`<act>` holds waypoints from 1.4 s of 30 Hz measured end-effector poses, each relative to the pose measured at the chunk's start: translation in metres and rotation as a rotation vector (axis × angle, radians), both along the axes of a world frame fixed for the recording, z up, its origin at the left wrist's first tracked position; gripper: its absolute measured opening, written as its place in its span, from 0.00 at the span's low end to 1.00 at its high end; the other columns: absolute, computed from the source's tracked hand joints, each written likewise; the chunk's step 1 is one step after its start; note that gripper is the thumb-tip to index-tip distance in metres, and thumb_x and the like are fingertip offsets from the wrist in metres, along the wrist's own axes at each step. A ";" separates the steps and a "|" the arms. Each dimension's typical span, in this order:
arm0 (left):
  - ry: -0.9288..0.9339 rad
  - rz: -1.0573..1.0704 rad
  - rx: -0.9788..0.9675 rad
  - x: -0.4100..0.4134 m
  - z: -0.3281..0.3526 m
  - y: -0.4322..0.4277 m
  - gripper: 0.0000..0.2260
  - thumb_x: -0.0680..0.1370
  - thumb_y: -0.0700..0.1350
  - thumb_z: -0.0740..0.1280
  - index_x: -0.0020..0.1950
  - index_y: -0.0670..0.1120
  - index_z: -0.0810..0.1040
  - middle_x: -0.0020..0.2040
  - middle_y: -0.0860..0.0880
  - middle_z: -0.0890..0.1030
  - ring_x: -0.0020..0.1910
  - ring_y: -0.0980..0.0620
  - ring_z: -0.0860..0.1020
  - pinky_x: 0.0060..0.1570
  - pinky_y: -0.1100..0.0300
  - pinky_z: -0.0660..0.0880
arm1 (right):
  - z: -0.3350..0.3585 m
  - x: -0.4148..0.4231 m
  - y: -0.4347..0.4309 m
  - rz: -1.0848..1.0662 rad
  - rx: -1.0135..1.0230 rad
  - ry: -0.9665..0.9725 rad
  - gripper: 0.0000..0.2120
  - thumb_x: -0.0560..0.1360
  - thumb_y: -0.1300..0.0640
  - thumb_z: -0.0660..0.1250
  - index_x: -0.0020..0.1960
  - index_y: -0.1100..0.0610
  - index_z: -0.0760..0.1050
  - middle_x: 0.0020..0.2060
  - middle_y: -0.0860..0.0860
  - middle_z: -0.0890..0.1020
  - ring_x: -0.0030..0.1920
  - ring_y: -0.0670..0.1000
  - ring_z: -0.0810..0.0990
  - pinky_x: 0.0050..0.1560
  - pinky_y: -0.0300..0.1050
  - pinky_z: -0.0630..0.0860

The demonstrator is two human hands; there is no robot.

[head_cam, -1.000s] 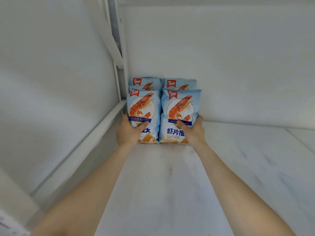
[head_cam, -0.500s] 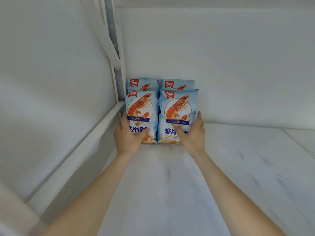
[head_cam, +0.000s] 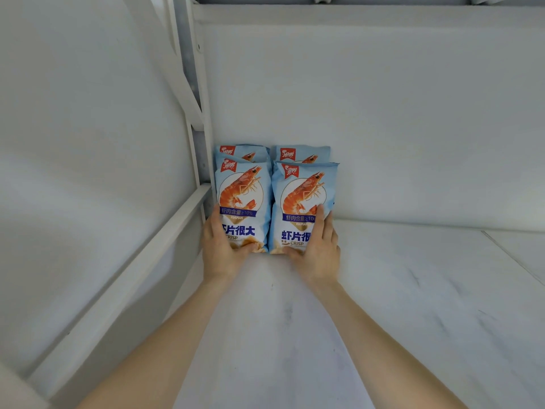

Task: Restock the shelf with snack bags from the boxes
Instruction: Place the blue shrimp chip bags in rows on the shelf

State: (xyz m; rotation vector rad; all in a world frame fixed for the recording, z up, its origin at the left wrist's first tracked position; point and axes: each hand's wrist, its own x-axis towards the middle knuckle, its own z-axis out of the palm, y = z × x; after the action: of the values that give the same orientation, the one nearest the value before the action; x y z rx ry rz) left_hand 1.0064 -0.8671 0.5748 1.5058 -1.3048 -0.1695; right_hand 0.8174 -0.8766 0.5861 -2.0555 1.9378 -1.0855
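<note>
snack bags, glossy puffed blue pillows, stand on the marbled white shelf; left hand and right hand lie flat, fingers loose, cupping the front pair

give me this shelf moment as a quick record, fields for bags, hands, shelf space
bags on shelf: four light-blue shrimp-chip bags, upright, two rows of two
front left bag: beside the white shelf frame
front right bag: touching the front left bag
back bags: only their tops show behind the front pair
left hand: open, against the front left bag's lower left edge
right hand: open, flat on the front right bag's lower right
shelf board: white, marbled, bare to the right of the bags
</note>
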 end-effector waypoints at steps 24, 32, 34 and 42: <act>-0.317 0.093 0.271 -0.016 0.013 0.095 0.36 0.73 0.57 0.70 0.75 0.43 0.62 0.75 0.39 0.62 0.74 0.39 0.60 0.70 0.44 0.63 | 0.013 -0.022 0.094 -0.001 0.074 0.311 0.39 0.77 0.36 0.57 0.79 0.54 0.46 0.79 0.55 0.52 0.78 0.55 0.48 0.74 0.63 0.46; -0.692 0.042 0.389 -0.036 0.043 0.180 0.31 0.78 0.62 0.58 0.77 0.48 0.58 0.78 0.44 0.58 0.78 0.43 0.53 0.74 0.42 0.53 | 0.025 -0.047 0.179 -0.008 0.094 0.477 0.35 0.78 0.37 0.53 0.79 0.54 0.52 0.77 0.56 0.59 0.77 0.56 0.55 0.72 0.65 0.50; -0.749 0.019 0.413 -0.046 0.049 0.204 0.31 0.79 0.63 0.56 0.78 0.49 0.56 0.79 0.45 0.57 0.78 0.44 0.51 0.74 0.43 0.50 | 0.027 -0.056 0.202 -0.010 0.097 0.501 0.34 0.78 0.37 0.55 0.78 0.54 0.56 0.76 0.57 0.62 0.76 0.56 0.58 0.71 0.66 0.52; -0.726 -0.084 0.294 -0.112 0.044 0.312 0.28 0.77 0.62 0.56 0.69 0.45 0.72 0.70 0.41 0.72 0.72 0.39 0.67 0.67 0.39 0.65 | 0.027 -0.118 0.310 -0.048 0.112 0.513 0.34 0.74 0.36 0.50 0.71 0.55 0.70 0.68 0.57 0.75 0.69 0.58 0.73 0.64 0.68 0.66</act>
State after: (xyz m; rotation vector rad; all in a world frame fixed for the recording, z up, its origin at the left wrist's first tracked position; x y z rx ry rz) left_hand 0.8939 -0.5556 0.6187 1.8478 -1.9838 0.1595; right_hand 0.6997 -0.5670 0.6128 -2.4045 2.2076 -0.4626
